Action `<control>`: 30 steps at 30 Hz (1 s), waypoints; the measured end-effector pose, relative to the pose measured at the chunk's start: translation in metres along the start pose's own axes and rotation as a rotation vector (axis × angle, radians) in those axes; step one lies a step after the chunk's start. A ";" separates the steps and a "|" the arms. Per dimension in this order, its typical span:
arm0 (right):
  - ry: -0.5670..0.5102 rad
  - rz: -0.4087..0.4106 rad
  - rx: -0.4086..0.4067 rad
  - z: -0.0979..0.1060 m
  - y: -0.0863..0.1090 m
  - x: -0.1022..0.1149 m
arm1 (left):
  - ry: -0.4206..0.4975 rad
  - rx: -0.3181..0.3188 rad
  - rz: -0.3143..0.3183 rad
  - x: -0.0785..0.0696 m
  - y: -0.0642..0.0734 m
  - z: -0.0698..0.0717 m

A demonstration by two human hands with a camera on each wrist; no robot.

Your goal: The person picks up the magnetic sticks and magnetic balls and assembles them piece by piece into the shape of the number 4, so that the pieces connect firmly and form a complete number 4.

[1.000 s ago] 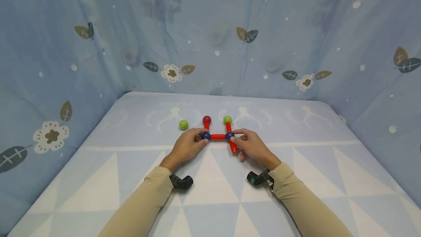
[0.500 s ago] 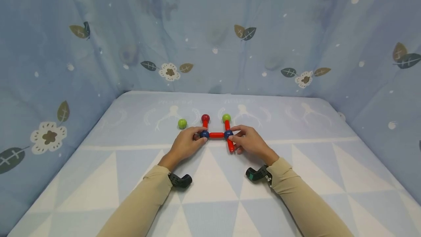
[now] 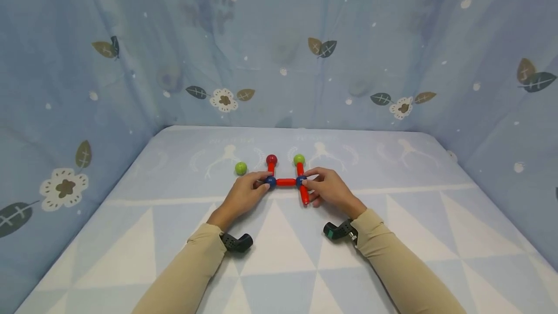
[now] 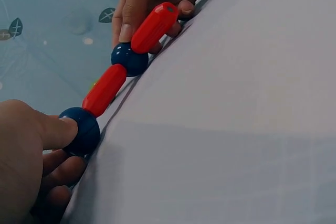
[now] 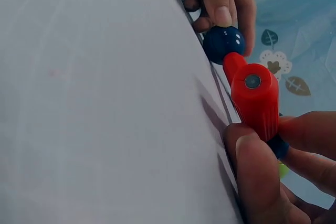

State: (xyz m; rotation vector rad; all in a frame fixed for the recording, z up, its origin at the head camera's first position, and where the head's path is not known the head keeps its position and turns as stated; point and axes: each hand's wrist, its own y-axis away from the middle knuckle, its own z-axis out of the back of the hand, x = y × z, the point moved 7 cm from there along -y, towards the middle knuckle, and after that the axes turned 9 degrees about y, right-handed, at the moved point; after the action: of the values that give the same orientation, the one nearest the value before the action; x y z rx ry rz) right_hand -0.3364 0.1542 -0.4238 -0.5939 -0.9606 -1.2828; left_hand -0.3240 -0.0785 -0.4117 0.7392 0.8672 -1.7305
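Observation:
Red magnetic rods and balls form an H-like figure on the cloth. My left hand (image 3: 241, 194) pinches the left blue ball (image 4: 84, 132) between thumb and fingers. The right blue ball (image 4: 127, 59) is pinched by my right hand (image 3: 333, 190), whose lower fingers lie beside the front red rod (image 3: 304, 196). A middle red rod (image 3: 286, 182) joins the two blue balls. From the left one, a rod (image 3: 271, 167) runs back to a red ball (image 3: 271, 160); from the right one, another rod (image 3: 300, 168) reaches a green ball (image 3: 299, 159). The front rod's near end is bare.
A loose green ball (image 3: 240, 168) lies to the left of the figure, behind my left hand. The patterned cloth (image 3: 279, 251) covers the table. Blue curtains (image 3: 279, 52) stand behind and at both sides.
The front red rod has swung slightly left, and the lower fingers of my right hand have drawn up beside it. Both hands keep their hold on the blue balls. The head view has shifted a little.

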 end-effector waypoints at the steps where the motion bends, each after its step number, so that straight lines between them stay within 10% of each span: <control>1: -0.002 -0.002 -0.004 0.000 0.000 0.000 | 0.008 -0.011 -0.007 0.000 0.000 0.002; 16: -0.026 -0.023 -0.006 -0.001 0.003 -0.005 | 0.061 -0.402 -0.082 0.014 0.000 0.068; 30: -0.018 -0.016 -0.001 0.000 0.001 -0.003 | -0.063 -0.291 -0.001 0.034 -0.011 0.058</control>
State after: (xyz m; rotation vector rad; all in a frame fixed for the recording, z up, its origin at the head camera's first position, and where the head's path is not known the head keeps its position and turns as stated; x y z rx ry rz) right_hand -0.3354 0.1558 -0.4262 -0.6000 -0.9815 -1.2943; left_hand -0.3491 -0.1419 -0.4047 0.4882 1.0481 -1.5752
